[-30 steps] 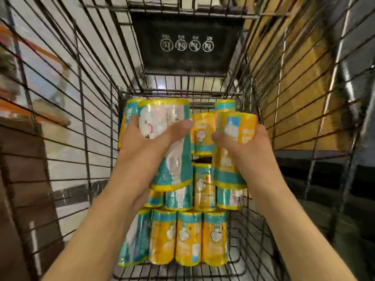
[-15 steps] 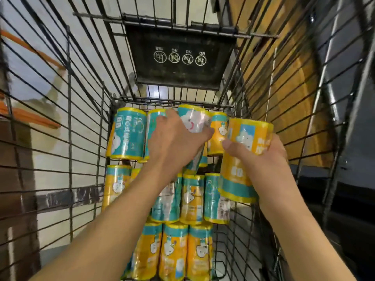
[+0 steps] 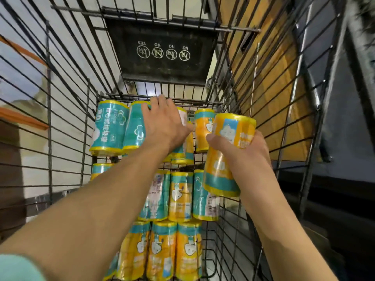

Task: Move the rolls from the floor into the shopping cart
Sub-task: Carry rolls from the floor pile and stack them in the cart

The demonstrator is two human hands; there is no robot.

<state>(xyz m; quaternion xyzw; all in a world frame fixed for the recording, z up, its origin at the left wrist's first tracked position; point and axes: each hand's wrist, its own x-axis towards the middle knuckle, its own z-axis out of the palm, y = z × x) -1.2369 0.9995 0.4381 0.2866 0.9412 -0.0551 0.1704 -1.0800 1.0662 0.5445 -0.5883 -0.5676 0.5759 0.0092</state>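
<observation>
Both arms reach into a black wire shopping cart (image 3: 229, 110). Several yellow-and-teal wrapped rolls are stacked in rows at its far end, among them a teal roll (image 3: 109, 126) at the top left and a yellow row (image 3: 162, 252) at the bottom. My left hand (image 3: 164, 122) lies on a roll (image 3: 183, 116) in the top row, fingers spread over it, and hides most of it. My right hand (image 3: 241, 147) grips a yellow roll (image 3: 229, 142) upright, held above the right side of the stack, next to the cart's right wall.
A black plastic flap (image 3: 162, 51) with white warning icons hangs at the cart's far end. Wire walls close in on the left (image 3: 60, 98) and right (image 3: 263, 98). Beyond the bars are a pale floor on the left and a wooden panel (image 3: 269, 84) on the right.
My left hand has pushed its roll forward into the top row of the stack. My right hand has carried its yellow roll farther forward and slightly right.
</observation>
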